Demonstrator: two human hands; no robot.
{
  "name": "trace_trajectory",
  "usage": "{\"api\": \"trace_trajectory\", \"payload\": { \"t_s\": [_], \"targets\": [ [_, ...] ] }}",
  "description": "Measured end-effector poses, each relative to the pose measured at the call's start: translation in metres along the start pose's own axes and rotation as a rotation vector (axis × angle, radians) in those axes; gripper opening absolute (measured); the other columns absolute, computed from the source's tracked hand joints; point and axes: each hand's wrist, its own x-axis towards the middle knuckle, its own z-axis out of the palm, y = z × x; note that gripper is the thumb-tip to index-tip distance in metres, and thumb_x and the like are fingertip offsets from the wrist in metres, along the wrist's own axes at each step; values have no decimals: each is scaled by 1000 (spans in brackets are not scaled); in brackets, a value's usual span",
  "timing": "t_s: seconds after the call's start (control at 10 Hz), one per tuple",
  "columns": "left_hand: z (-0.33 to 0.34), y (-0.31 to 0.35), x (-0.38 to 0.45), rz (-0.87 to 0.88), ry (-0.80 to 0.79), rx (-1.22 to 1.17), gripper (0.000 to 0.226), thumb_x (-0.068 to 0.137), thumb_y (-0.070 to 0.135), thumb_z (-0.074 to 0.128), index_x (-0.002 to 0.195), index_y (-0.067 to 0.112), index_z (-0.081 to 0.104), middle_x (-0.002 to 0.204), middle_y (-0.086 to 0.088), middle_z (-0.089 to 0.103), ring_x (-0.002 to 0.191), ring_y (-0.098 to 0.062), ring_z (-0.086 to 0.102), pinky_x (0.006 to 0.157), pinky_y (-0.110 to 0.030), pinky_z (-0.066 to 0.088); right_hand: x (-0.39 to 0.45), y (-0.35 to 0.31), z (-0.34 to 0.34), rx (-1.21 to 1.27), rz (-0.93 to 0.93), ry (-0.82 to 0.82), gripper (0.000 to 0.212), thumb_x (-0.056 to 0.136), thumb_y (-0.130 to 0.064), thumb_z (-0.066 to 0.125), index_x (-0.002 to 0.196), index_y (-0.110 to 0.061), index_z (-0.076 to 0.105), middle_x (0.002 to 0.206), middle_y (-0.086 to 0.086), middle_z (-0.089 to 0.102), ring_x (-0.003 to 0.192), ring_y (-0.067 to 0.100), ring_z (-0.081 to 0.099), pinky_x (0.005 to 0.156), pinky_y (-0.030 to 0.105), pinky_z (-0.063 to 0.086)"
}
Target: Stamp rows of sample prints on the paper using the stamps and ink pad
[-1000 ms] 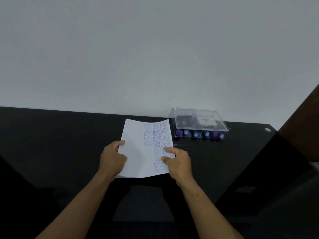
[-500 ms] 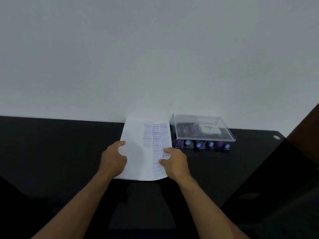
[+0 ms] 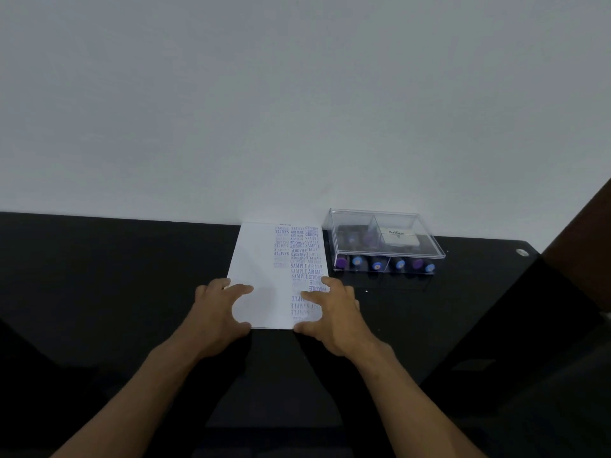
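A white paper lies flat on the black table, its right half covered with blue stamped words such as SAMPLE and AIR MAIL. My left hand rests on the paper's near left part with fingers spread. My right hand presses the near right edge, fingers apart. To the right stands a clear plastic box holding a white ink pad and a row of stamps with blue and purple caps. Neither hand holds a stamp.
A plain white wall rises right behind the table's far edge, against the paper's top. A small round metal fitting sits near the table's right corner. A dark brown surface stands at the far right.
The paper's raised far end has come down flat against the table, its top now at the wall. Both hands shifted from gripping its sides to resting spread on it.
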Motion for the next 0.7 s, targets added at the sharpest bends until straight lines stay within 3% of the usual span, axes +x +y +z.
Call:
{"api": "trace_trajectory", "payload": {
  "t_s": [0.2, 0.4, 0.6, 0.7],
  "targets": [
    [4, -6, 4, 56, -25, 106, 63, 84, 44, 71, 142, 43, 48, 163, 1, 19, 147, -26, 14, 119, -46, 27, 1, -2, -2, -120, -34, -67, 76, 79, -56, 65, 147, -33, 39, 160, 3, 17, 146, 21, 9, 117, 45, 8],
    [5, -1, 5, 49, 25, 104, 50, 85, 57, 62, 132, 44, 51, 157, 2, 30, 143, -28, 21, 114, -48, 30, -5, -13, -2, -181, -20, -73, 76, 81, -67, 55, 146, -31, 39, 161, 5, 17, 148, 24, 7, 117, 47, 11],
    [2, 2, -21, 84, 156, 62, 58, 97, 60, 46, 151, 39, 37, 165, 1, 22, 152, -26, 15, 120, -50, 24, -30, -22, -12, -120, -4, 17, 82, 87, -71, 45, 153, -28, 23, 163, 4, 12, 150, 23, 3, 120, 46, 14],
    [-1, 6, -53, 131, 241, 67, 61, 98, 62, 40, 152, 33, 38, 165, 2, 24, 154, -21, 12, 123, -43, 21, -58, -28, -21, -128, -25, 86, 83, 88, -71, 43, 154, -26, 20, 163, 3, 13, 151, 22, 3, 122, 43, 14]
  ]
}}
